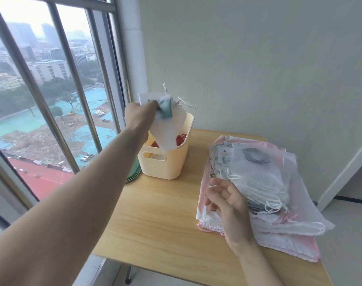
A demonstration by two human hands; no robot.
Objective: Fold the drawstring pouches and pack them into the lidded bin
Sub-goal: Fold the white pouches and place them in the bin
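A light wooden tabletop [161, 213] stands in the corner against a pale wall [258, 58]. Left of the tabletop is a window [52, 89] with slanted metal bars [70, 65], looking out on city buildings, teal-covered ground and a red roof below. Right of the tabletop, a white door frame [345, 172] meets a dark threshold strip.

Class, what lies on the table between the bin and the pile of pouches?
In the head view, only bare table lies between the bin and the pile of pouches.
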